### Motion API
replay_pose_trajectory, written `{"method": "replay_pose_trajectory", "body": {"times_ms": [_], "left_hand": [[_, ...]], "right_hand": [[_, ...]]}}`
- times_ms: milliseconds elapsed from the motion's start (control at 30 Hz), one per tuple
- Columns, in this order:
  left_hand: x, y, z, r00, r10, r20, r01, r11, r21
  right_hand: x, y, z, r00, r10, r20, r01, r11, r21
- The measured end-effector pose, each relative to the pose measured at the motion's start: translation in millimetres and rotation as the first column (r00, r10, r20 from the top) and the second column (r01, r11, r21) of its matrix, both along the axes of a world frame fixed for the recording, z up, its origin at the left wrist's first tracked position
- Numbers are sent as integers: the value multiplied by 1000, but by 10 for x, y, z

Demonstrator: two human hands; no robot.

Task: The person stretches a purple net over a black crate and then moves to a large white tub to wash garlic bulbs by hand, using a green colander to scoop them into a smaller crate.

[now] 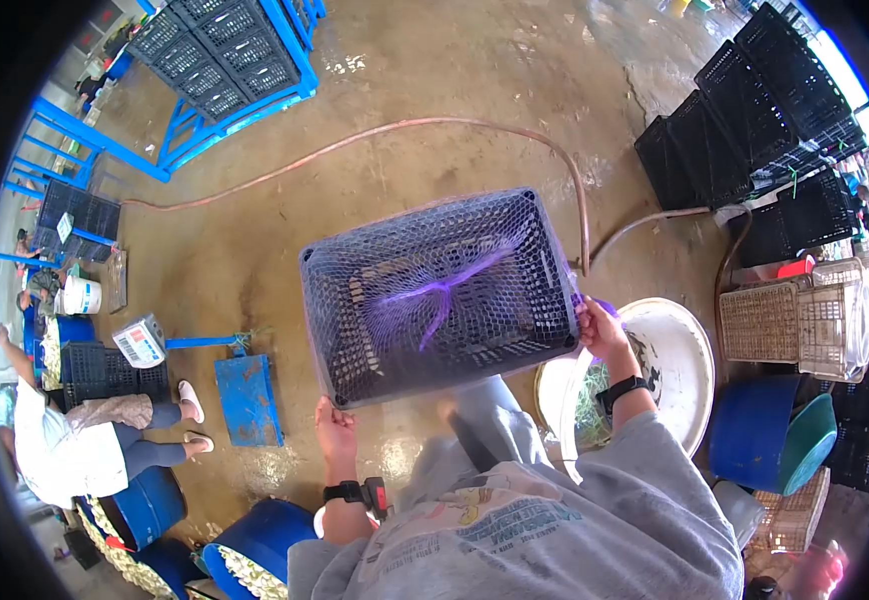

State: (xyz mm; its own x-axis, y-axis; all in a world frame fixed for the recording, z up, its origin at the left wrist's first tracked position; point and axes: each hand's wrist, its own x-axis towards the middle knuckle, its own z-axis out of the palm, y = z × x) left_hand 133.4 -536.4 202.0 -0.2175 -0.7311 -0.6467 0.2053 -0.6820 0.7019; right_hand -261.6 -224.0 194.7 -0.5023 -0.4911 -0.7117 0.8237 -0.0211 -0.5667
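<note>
A black plastic crate hangs in front of my body, tilted so that its open side faces me. Purple netting is stretched over the crate and gathers in folds at the middle. My left hand is closed at the crate's lower left corner. At the right side my right hand is closed on bunched purple net beside the crate's edge. The crate's inside shows through the mesh, with no contents that I can make out.
A hose curves over the wet floor. Black crates stand at the right, a white tub beside my right arm. A blue platform scale and another person are at the left, blue barrels below.
</note>
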Motion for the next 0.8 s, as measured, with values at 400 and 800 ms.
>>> {"method": "replay_pose_trajectory", "body": {"times_ms": [400,800], "left_hand": [[190,-251,-742,986,34,164,-44,998,55],[-430,-916,-72,656,-252,712,584,767,-267]], "right_hand": [[-128,-41,-613,989,-31,-142,42,996,78],[149,-141,-264,973,-201,-116,178,967,-180]]}}
